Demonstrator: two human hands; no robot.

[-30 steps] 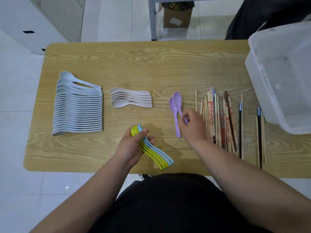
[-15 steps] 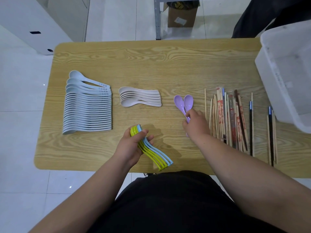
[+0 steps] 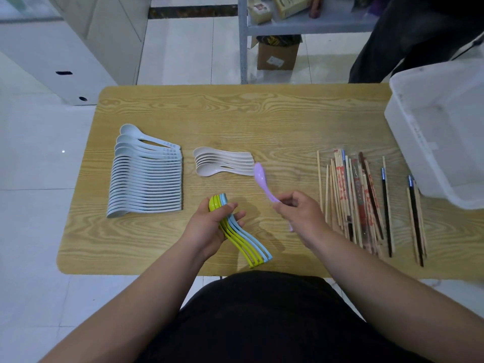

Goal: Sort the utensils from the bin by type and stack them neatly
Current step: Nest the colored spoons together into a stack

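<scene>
My left hand grips a nested stack of green and blue spoons, held edge-on just above the wooden table. My right hand pinches the handles of the purple spoons, lifted off the table with the bowls pointing up and left. A long row of pale blue spoons lies at the left. A small stack of beige spoons lies in the middle. Chopsticks lie side by side to the right of my right hand.
A white plastic bin stands at the table's right edge. Beyond the table are a metal shelf leg, a cardboard box and a person in dark clothes. A white cabinet stands at the far left.
My right hand has gathered the two purple spoons by their handles and lifted them off the table, swinging the bowls to the left. My left hand still holds the green and blue stack.
</scene>
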